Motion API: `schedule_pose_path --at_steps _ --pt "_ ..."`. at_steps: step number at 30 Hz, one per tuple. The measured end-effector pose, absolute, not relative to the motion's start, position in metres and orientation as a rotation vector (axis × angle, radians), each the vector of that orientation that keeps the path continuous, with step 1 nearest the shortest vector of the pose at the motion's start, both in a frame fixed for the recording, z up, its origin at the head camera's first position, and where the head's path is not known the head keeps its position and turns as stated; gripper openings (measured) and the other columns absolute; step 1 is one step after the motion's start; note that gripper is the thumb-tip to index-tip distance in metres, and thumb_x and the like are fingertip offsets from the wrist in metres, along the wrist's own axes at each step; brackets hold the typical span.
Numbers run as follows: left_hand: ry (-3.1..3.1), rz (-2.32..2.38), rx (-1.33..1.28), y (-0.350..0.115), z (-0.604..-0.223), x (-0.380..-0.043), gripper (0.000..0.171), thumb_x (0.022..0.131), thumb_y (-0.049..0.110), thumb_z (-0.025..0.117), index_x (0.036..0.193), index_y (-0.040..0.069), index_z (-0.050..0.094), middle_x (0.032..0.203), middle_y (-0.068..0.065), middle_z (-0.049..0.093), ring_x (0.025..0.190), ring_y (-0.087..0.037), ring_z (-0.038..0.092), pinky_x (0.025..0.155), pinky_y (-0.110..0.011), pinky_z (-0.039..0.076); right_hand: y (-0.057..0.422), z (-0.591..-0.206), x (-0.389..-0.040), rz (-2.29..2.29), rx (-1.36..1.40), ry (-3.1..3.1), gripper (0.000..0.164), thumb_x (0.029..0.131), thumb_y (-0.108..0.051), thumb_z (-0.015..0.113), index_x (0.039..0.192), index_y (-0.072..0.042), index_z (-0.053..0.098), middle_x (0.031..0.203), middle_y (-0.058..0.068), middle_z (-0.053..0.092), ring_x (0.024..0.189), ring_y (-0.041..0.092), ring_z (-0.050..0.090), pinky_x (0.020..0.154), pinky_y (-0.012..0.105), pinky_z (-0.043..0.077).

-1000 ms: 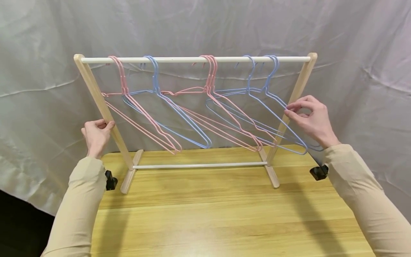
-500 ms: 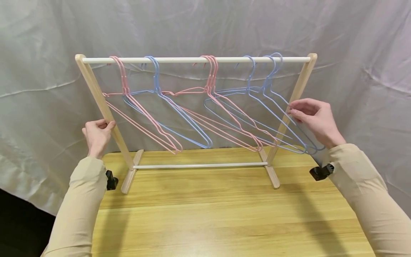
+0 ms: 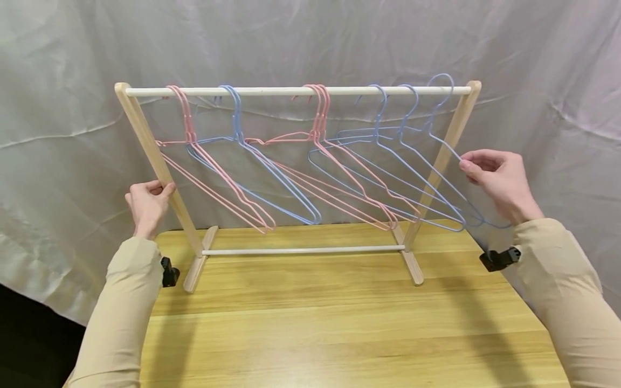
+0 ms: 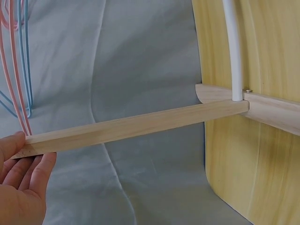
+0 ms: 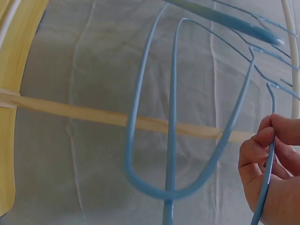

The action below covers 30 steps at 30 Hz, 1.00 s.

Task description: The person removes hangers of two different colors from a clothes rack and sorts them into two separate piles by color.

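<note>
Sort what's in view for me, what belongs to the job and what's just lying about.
Seems part of the job:
- blue hanger pinched by the right hand
- rack's left upright, held by the left hand
- white top rail

Apparently just around:
- pink hangers, hanging
- other blue hangers, hanging
- table
- grey curtain

Long beige sleeves (image 3: 114, 307), creased and slightly loose — small black devices (image 3: 168, 273) by the cuffs (image 3: 543, 230).
</note>
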<state>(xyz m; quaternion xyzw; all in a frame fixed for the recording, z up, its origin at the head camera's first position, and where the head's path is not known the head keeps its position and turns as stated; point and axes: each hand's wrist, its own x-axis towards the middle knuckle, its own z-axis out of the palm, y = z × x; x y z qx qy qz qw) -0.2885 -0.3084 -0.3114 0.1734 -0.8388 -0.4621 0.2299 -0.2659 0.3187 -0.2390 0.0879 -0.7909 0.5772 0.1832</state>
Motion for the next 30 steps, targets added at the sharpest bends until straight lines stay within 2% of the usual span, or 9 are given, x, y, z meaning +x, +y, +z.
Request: schedule_pose_path --at_steps 4,10,12,15,17,19,22,28,30 --pt "-2.304 -1.277 0.481 -0.308 -0.312 -0.289 0.042 0.097 0.029 0.065 0.127 -0.001 0.067 0.059 0.034 0.043 0.138 -0.031 0.031 0.114 -0.044 0.029 0.326 -0.241 -0.265 1.474 0.192 -2.328 0.025 0.096 -0.011 0.065 0.087 -0.033 0.072 0.075 -0.023 0.066 0.069 -0.006 0.058 0.066 0.009 0.051" --pt "-2.299 -1.278 0.481 -0.308 -0.313 -0.290 0.043 0.097 0.029 0.065 0.127 0.000 0.067 0.058 0.036 0.040 0.138 -0.031 0.031 0.114 -0.044 0.028 0.337 -0.249 -0.265 1.463 0.163 -2.359 0.027 0.098 -0.014 0.063 0.085 -0.036 0.070 0.070 -0.020 0.061 0.067 -0.002 0.054 0.066 0.011 0.049" --pt "-2.299 -1.276 0.479 -0.308 -0.313 -0.290 0.042 0.097 0.029 0.065 0.127 -0.001 0.067 0.055 0.039 0.037 0.138 -0.032 0.031 0.114 -0.044 0.028 0.340 -0.253 -0.265 1.461 0.156 -2.348 0.024 0.098 -0.015 0.063 0.087 -0.034 0.071 0.070 -0.021 0.061 0.066 -0.002 0.054 0.066 0.010 0.049" --pt "-2.297 -1.273 0.481 -0.309 -0.313 -0.290 0.042 0.096 0.029 0.065 0.126 -0.001 0.068 0.056 0.038 0.040 0.139 -0.032 0.031 0.114 -0.044 0.028 0.343 -0.260 -0.265 1.485 0.152 -2.281 0.015 0.097 -0.014 0.065 0.090 -0.023 0.074 0.070 -0.021 0.063 0.065 -0.003 0.056 0.065 0.009 0.049" --pt "-2.299 -1.269 0.483 -0.309 -0.313 -0.290 0.042 0.097 0.029 0.065 0.127 0.000 0.068 0.070 0.027 0.066 0.139 -0.031 0.031 0.114 -0.044 0.028 0.343 -0.264 -0.266 1.557 0.174 -2.184 0.013 0.095 -0.009 0.066 0.090 -0.017 0.075 0.070 -0.019 0.066 0.064 -0.003 0.058 0.064 0.008 0.050" --pt "-2.304 -1.261 0.485 -0.308 -0.313 -0.291 0.042 0.097 0.029 0.065 0.127 0.001 0.068 0.097 0.005 0.078 0.139 -0.031 0.031 0.114 -0.044 0.028 0.341 -0.268 -0.267 1.592 0.187 -2.104 0.015 0.094 -0.004 0.067 0.087 -0.014 0.076 0.069 -0.018 0.067 0.062 -0.004 0.058 0.062 0.007 0.049" --pt "-2.312 -1.233 0.486 -0.307 -0.313 -0.292 0.042 0.098 0.030 0.064 0.128 0.001 0.067 0.125 -0.025 0.063 0.137 -0.031 0.033 0.113 -0.044 0.028 0.338 -0.271 -0.269 1.575 0.178 -2.055 0.021 0.092 -0.002 0.067 0.083 -0.019 0.075 0.067 -0.019 0.067 0.061 -0.005 0.058 0.061 0.007 0.049" --pt "-2.303 -1.166 0.483 -0.305 -0.314 -0.292 0.040 0.099 0.029 0.061 0.127 0.002 0.068 0.123 -0.025 0.068 0.134 -0.031 0.045 0.109 -0.044 0.036 0.331 -0.266 -0.274 1.418 0.074 -2.100 0.025 0.093 -0.008 0.068 0.082 -0.030 0.072 0.065 -0.026 0.062 0.061 -0.008 0.054 0.059 0.006 0.045" --pt "-2.302 -1.155 0.483 -0.304 -0.315 -0.292 0.040 0.099 0.029 0.060 0.127 0.001 0.068 0.123 -0.026 0.068 0.133 -0.032 0.045 0.109 -0.045 0.035 0.328 -0.263 -0.276 1.427 0.047 -2.075 0.025 0.093 -0.007 0.068 0.081 -0.029 0.071 0.063 -0.026 0.061 0.060 -0.007 0.054 0.058 0.006 0.045"
